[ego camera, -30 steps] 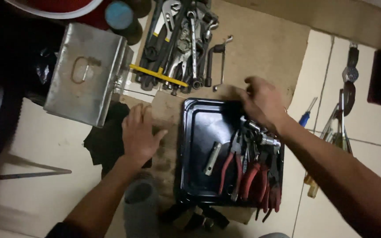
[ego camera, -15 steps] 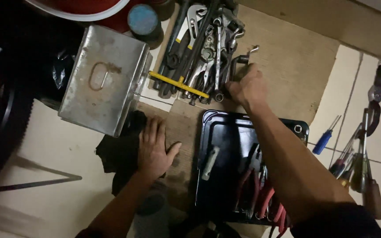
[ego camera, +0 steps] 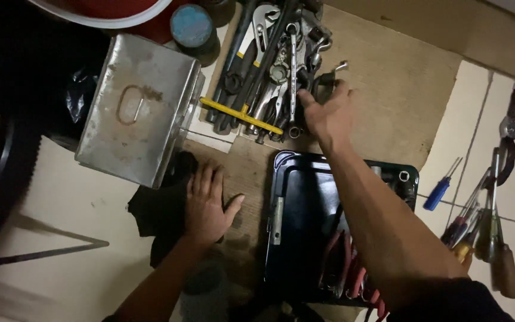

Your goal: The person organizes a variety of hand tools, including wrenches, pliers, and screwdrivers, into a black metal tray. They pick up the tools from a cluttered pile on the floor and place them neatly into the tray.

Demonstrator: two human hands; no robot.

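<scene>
Wrenches (ego camera: pixel 281 77), a jumbled heap of grey steel spanners and pliers crossed by a yellow bar (ego camera: pixel 242 114), lie on the brown cardboard sheet (ego camera: pixel 400 101) at its far edge, just beyond the black metal tray (ego camera: pixel 305 203). We have our right hand (ego camera: pixel 328 114) on the near right side of that heap, fingers spread and curled over a small dark bent tool; whether they have closed on it we cannot tell. We judge this to be the picking step, and the next move calls for a firm pinch on one piece without dragging its neighbours. Our left hand (ego camera: pixel 207 206) rests flat and open, holding nothing, half on a black cloth (ego camera: pixel 156 209) near the cardboard's left edge, beside the grey metal box (ego camera: pixel 135 110). In the tray lie a flat steel tool (ego camera: pixel 276 219) and red-handled pliers (ego camera: pixel 347 271). Screwdrivers (ego camera: pixel 478 220) lie on the tiled floor to the right.
</scene>
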